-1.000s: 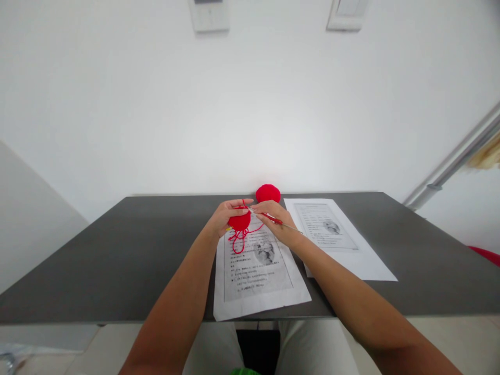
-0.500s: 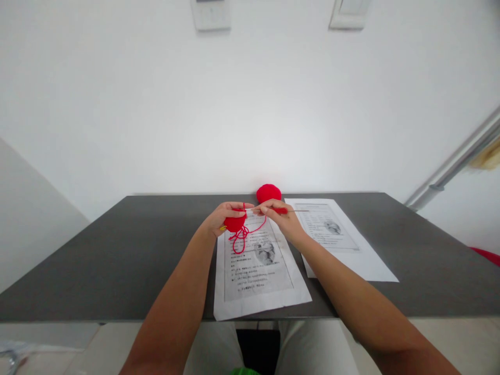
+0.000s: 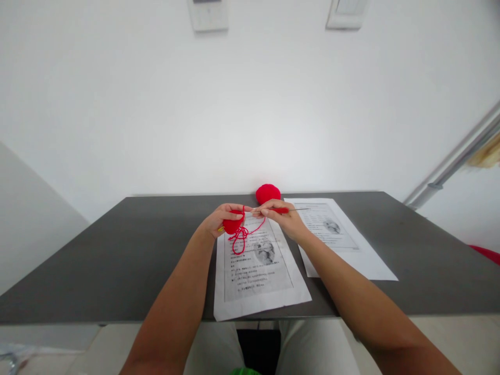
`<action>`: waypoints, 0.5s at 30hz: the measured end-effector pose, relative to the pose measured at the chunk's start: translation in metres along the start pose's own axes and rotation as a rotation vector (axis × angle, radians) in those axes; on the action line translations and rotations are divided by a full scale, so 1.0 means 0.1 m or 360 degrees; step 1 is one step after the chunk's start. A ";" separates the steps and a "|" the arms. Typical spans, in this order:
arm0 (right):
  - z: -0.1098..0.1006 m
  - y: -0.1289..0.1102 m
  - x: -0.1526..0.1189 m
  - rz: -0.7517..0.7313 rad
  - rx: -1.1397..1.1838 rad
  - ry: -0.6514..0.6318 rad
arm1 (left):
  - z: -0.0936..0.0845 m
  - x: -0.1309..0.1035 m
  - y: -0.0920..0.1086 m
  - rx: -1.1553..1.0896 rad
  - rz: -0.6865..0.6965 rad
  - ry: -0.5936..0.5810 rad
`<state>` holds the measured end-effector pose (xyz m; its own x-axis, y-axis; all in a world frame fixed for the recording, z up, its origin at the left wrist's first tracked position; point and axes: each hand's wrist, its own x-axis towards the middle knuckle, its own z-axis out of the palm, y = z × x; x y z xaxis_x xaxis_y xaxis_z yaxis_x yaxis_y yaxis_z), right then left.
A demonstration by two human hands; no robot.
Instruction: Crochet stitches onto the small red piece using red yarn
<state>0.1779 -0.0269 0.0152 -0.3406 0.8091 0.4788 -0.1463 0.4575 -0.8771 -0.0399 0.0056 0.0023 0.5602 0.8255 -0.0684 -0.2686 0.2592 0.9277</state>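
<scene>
A small red crochet piece is pinched in my left hand, with a yellow bit showing at its lower left edge. My right hand is closed around the red handle of a crochet hook; its thin shaft points left toward the piece and its back end sticks out to the right. Red yarn hangs in loose loops below the piece, and a strand runs right under my right hand. Behind that hand, a red yarn ball rests at the table's back. The fingertips nearly meet, so the stitch itself is too small to make out.
A printed sheet lies below my hands, reaching the front edge of the dark table. To its right lies a second printed sheet. A white wall rises behind the table, and a grey pipe runs along the right.
The crochet piece has tilted slightly and shifted a little left in my left hand. Both hands keep their grip; the view has moved very slightly.
</scene>
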 end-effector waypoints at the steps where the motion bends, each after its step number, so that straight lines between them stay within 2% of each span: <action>1: -0.01 0.00 0.00 -0.0005 -0.0029 -0.0010 | -0.01 0.00 -0.01 -0.0004 0.0013 -0.0006; 7: -0.06 -0.01 -0.01 -0.0076 -0.0246 -0.0104 | 0.00 0.01 -0.03 -0.0054 0.0080 -0.0059; 15: -0.08 -0.07 0.01 -0.0051 -0.0166 -0.0151 | 0.03 0.00 -0.03 -0.0029 0.0096 -0.0129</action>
<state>0.1862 -0.0261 0.0226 -0.4245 0.7573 0.4964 -0.0626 0.5224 -0.8504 -0.0365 0.0038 0.0008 0.6042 0.7967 0.0178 -0.3175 0.2201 0.9224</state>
